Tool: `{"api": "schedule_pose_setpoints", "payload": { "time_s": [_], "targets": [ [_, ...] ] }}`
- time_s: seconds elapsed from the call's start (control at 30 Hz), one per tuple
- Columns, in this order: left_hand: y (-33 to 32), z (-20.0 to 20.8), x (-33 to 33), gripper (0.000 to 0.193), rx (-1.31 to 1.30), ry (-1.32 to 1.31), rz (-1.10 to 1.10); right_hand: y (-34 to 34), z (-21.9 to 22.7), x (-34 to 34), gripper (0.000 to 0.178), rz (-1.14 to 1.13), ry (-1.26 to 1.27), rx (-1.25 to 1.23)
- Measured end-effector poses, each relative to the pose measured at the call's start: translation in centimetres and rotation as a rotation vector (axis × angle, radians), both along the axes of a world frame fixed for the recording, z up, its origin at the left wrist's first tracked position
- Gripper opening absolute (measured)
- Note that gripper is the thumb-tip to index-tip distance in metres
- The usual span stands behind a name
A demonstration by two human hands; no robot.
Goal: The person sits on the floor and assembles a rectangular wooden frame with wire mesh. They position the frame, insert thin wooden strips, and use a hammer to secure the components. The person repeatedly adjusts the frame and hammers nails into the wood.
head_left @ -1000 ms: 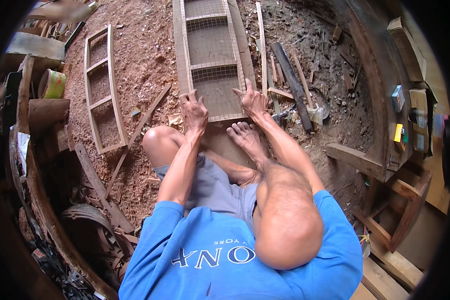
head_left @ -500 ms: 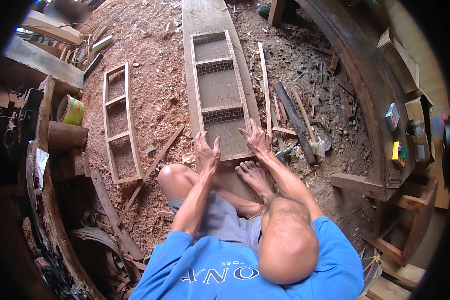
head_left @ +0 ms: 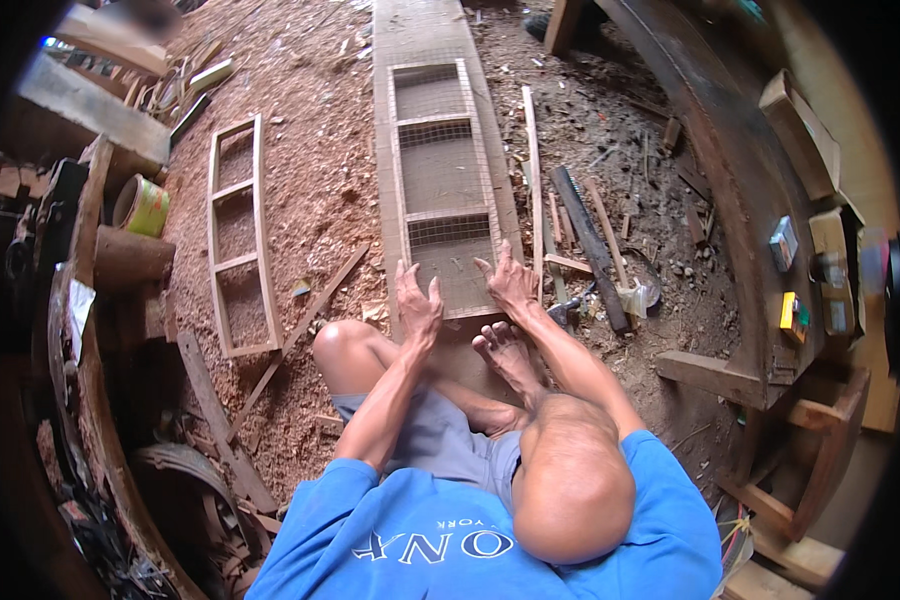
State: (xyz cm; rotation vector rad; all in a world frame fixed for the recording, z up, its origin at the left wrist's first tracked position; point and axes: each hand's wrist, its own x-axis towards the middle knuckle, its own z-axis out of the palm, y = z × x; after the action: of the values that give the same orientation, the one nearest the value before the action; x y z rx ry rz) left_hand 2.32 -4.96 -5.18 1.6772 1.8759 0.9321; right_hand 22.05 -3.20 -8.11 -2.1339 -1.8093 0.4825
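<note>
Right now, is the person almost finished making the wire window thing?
Partly. Wire mesh already covers the wooden frame on the plank. The left hand and right hand are at its near end, apparently working the mesh there. A second frame, lying on the sawdust, has no mesh yet.

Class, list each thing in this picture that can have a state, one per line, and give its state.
Left hand: open, on the mesh frame's near end.
Right hand: open, on the same end.
Mesh frame: flat on a plank, mesh fitted.
Bare wooden frame: flat on sawdust, no mesh.
</note>
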Motion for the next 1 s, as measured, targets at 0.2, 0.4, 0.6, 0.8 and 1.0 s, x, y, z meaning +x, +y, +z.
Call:
{"api": "schedule_pose_setpoints", "payload": {
  "time_s": [0.2,0.4,0.6,0.8,1.0],
  "targets": [
    [-0.7,0.2,-0.2,0.042,0.02,0.039,-0.013,-0.1,-0.7,0.6,0.085,0.107,-0.149,0.235],
    [-1.6,0.7,-0.2,0.037,0.011,-0.122,0.057,-0.2,-0.8,1.7,0.07,0.142,-0.243,0.254],
    [1.2,2.3,-1.9,0.025,0.068,-0.158,0.064,-0.3,-1.1,1.9,0.067,0.142,-0.232,0.31],
    [5.7,1.2,1.0,0.056,0.26,0.478,-0.613,-0.2,-1.0,2.6,0.069,0.137,-0.189,0.228],
    [5.9,-1.1,0.9,0.067,0.139,0.641,-0.542,-0.3,-0.7,2.2,0.064,0.096,-0.114,0.22]
  ]
}}
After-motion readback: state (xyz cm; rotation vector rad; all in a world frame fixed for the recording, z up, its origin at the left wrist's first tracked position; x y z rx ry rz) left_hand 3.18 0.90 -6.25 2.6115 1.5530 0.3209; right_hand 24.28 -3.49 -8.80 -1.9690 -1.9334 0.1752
